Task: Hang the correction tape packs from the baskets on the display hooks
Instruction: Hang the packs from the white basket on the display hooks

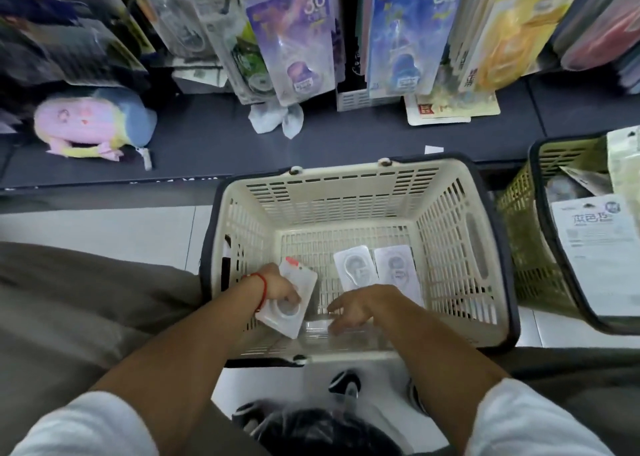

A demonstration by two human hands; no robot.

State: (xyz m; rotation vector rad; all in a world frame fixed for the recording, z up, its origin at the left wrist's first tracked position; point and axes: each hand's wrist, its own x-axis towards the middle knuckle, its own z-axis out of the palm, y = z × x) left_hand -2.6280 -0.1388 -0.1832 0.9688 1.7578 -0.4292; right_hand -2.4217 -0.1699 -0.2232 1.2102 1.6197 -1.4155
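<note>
Head view, left hand point(278, 287) gripping pack point(291, 303), right hand point(356, 308) beside it

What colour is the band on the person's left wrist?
Red: a thin red band circles the wrist just behind the left hand, seen in the head view.

Cream basket point(360, 192) sits centre frame, slatted walls, dark rim. Inside, one white pack point(294, 296) is tilted at lower left, red tab up top; two more packs point(377, 270) lie flat side by side mid-floor, and a clear one point(317, 327) lies near the front wall. A green basket point(530, 248) at right edge holds larger packs.
</note>
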